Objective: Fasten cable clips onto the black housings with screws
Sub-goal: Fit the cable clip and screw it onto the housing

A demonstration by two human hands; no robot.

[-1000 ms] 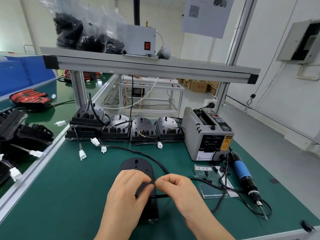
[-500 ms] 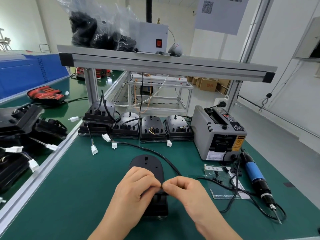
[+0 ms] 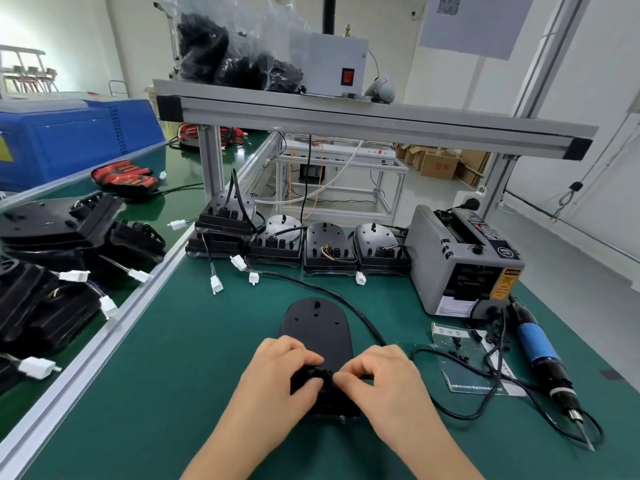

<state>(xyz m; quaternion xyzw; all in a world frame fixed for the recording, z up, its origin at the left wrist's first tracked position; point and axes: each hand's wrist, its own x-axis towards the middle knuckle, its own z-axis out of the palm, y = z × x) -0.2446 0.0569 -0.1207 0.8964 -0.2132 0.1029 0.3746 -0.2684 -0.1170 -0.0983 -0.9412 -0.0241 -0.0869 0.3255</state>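
A black housing [image 3: 317,329] lies flat on the green mat in front of me, its rounded end pointing away. My left hand [image 3: 277,372] and my right hand [image 3: 381,375] meet over its near end, fingers curled. Both pinch a small black part with the black cable [image 3: 349,308] at the housing's near end; the part itself is mostly hidden by my fingers. The cable runs from there up and left toward the row of housings. Small black clips [image 3: 460,349] lie on a clear bag at the right.
Several black housings [image 3: 329,251] with white connectors stand in a row at the back. A grey tape dispenser [image 3: 460,261] sits at the right, a blue electric screwdriver [image 3: 540,355] beside it with its cord looping over the mat. More housings [image 3: 52,258] pile on the left bench.
My hands have dropped lower onto the near end of the housing and closed together. The camera has shifted, so the scene sits further right and lower in view.
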